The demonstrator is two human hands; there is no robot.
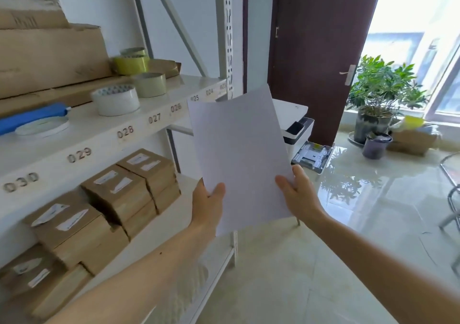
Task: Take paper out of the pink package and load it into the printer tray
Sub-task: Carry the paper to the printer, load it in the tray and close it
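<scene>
Head cam, paper point(240, 154) btwn both hands, left fingers point(216, 189) & right fingers point(283, 182) pinching its lower edges

The paper point(240, 157) covers the left part of the printer point(296, 124); only its right side and the near end of the pulled-out tray point(312, 155) show. Sheet count in the paper cannot be told. Fingers of left hand point(207, 206) and right hand point(296, 194) lie behind the paper, thumbs alone visible. Box labels point(119, 183) are too blurred to read. A chair point(451, 189) is cut by the right edge.
</scene>
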